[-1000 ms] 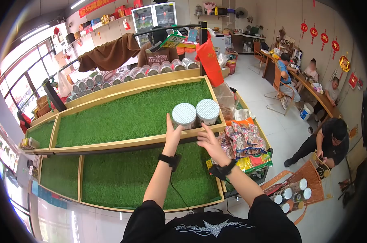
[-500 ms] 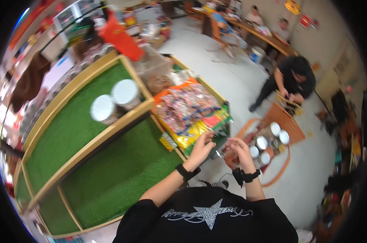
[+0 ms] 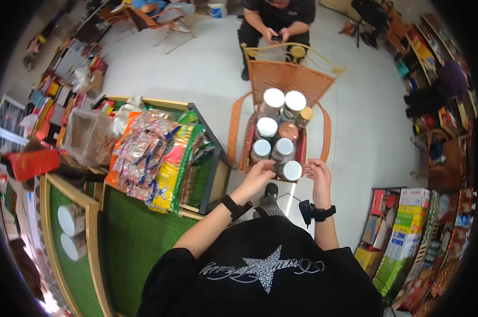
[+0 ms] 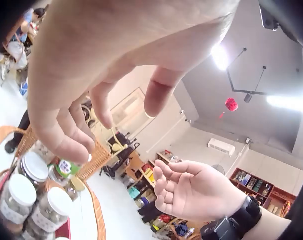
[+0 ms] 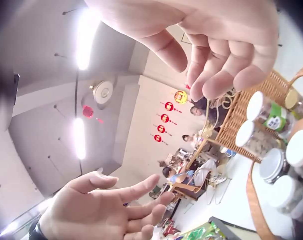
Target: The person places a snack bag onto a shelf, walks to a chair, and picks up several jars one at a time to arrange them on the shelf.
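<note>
Several clear jars, most with white lids, stand on a rattan chair [image 3: 286, 74] in the head view. The nearest jar [image 3: 290, 170] has a patterned lid and sits at the front of the seat. My left hand [image 3: 257, 177] is just left of that jar, fingers loosely bent. On its other side is my right hand [image 3: 319, 179], fingers relaxed and slightly curved. Both wrist views show space between the palms, with the left hand [image 4: 121, 45] and right hand [image 5: 216, 45] holding nothing. Two more lidded jars [image 3: 71, 219] stand on the green turf shelf at left.
Bagged snacks [image 3: 144, 153] are piled on the stand left of the chair. A seated person [image 3: 276, 26] is behind the chair, looking down at the hands. Stacked boxes [image 3: 402, 232] stand at the right. Pale floor [image 3: 202, 68] surrounds the chair.
My hands have left the two jars on the turf shelf and moved across to the chair of jars. The head view has swung right, so the shelf now lies at far left.
</note>
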Available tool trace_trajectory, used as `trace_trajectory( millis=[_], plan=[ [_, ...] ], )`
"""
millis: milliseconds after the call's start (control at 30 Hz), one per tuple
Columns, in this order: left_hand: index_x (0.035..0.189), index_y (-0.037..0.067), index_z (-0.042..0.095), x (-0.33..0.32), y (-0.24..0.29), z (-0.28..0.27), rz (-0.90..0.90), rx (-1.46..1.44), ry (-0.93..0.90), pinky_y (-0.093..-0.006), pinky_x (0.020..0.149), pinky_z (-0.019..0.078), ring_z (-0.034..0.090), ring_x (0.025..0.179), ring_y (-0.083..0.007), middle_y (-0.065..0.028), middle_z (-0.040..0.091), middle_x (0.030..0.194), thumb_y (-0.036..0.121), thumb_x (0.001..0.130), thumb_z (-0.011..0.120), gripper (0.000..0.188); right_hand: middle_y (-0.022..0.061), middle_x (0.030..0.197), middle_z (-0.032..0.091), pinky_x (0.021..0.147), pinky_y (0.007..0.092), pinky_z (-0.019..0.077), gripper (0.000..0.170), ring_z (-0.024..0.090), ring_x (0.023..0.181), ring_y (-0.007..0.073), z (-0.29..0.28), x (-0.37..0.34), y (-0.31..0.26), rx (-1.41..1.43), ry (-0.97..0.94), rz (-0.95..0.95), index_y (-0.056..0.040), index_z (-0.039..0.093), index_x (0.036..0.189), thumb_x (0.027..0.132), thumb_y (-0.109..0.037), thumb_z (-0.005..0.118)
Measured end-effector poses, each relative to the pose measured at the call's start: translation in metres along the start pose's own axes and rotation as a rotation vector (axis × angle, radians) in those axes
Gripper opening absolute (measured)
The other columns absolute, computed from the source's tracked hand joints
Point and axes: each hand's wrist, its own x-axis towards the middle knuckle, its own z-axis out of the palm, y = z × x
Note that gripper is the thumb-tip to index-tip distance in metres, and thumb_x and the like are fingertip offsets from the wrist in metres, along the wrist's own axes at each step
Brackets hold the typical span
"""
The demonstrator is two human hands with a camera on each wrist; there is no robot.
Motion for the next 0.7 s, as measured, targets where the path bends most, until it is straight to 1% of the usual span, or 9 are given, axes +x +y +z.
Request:
trace_trajectory(
  millis=[100,133,233,300,333,367,500,633,700],
  plan=[
    [0.12,-0.003,0.048,0.032,-0.02,0.02,-0.22,0.005,-0.041,-0.0298,0.092,0.0408,0.052,0.107,-0.0199,-0.0139,0.055,0.115,0.011,0.084,0.053,0.039,0.0023,0.089,0.064,0.071,0.0241,0.0414,0.024,0.057,0.081,0.0103,-0.026,0.022,0.021,-0.072,0.086,0.118,-0.0048,0.059,0.102,0.085,-0.02,0.052],
    [0.125,0.006,0.05,0.044,-0.04,0.022,-0.286,0.06,-0.072,-0.0307,0.089,0.0387,0.049,0.106,-0.0155,-0.0067,0.053,0.116,0.022,0.086,0.05,0.043,0.0015,0.09,0.064,0.072,0.0251,0.0406,0.027,0.056,0.083,0.0106,-0.035,0.031,0.035,-0.104,0.093,0.168,-0.0053,0.058,0.104,0.082,-0.021,0.053],
    [0.126,0.008,0.051,0.08,-0.129,0.018,-0.449,0.061,-0.073,-0.0328,0.087,0.0387,0.048,0.103,-0.0152,-0.0054,0.054,0.114,0.025,0.085,0.051,0.045,0.007,0.095,0.062,0.071,0.0273,0.0429,0.034,0.057,0.083,0.0146,-0.069,0.062,0.112,-0.246,0.124,0.305,-0.0048,0.053,0.113,0.083,-0.021,0.054],
    [0.128,0.008,0.049,0.094,-0.144,0.022,-0.637,0.085,-0.036,-0.0317,0.085,0.0387,0.049,0.1,-0.0152,-0.0052,0.055,0.112,0.027,0.082,0.053,0.05,0.013,0.094,0.061,0.075,0.0317,0.0454,0.041,0.058,0.085,0.0216,-0.084,0.077,0.16,-0.463,0.077,0.306,-0.0021,0.05,0.118,0.082,-0.021,0.057],
    [0.126,-0.006,0.048,0.1,-0.147,0.029,-0.716,0.069,0.06,-0.0297,0.09,0.0407,0.053,0.109,-0.0234,-0.0177,0.057,0.116,0.019,0.078,0.055,0.054,0.0187,0.097,0.061,0.082,0.0344,0.0461,0.05,0.059,0.089,0.0274,-0.09,0.082,0.177,-0.559,0.061,0.372,-0.0005,0.045,0.124,0.08,-0.02,0.06],
    [0.126,-0.006,0.048,0.109,-0.159,0.031,-0.752,0.057,0.056,-0.0297,0.09,0.0407,0.053,0.109,-0.0234,-0.0177,0.057,0.116,0.019,0.078,0.055,0.054,0.0187,0.097,0.061,0.082,0.0344,0.0461,0.05,0.059,0.089,0.0274,-0.091,0.086,0.188,-0.568,0.06,0.409,-0.0005,0.045,0.124,0.08,-0.02,0.06],
    [0.126,-0.008,0.046,0.133,-0.203,0.049,-0.678,0.062,0.234,-0.0292,0.082,0.0449,0.058,0.095,-0.025,-0.0169,0.063,0.099,0.013,0.071,0.055,0.059,0.023,0.106,0.06,0.086,0.0346,0.046,0.058,0.06,0.098,0.0303,-0.098,0.096,0.223,-0.67,-0.072,0.525,-0.0022,0.037,0.133,0.081,-0.017,0.058],
    [0.127,-0.009,0.041,0.154,-0.222,0.057,-0.469,-0.214,0.104,-0.0283,0.08,0.045,0.056,0.095,-0.0231,-0.0134,0.057,0.108,0.002,0.067,0.051,0.062,0.0223,0.106,0.061,0.088,0.0341,0.0457,0.062,0.06,0.1,0.0307,-0.092,0.095,0.229,-0.467,-0.081,0.58,-0.0043,0.033,0.137,0.08,-0.014,0.056],
    [0.13,-0.007,0.038,0.159,-0.228,0.058,-0.524,-0.191,0.088,-0.0296,0.08,0.0458,0.056,0.096,-0.0232,-0.0136,0.054,0.114,-0.001,0.065,0.049,0.066,0.0214,0.114,0.056,0.089,0.0328,0.0451,0.066,0.057,0.105,0.0284,-0.097,0.098,0.241,-0.504,-0.129,0.68,-0.004,0.027,0.14,0.079,-0.007,0.053]
  ],
)
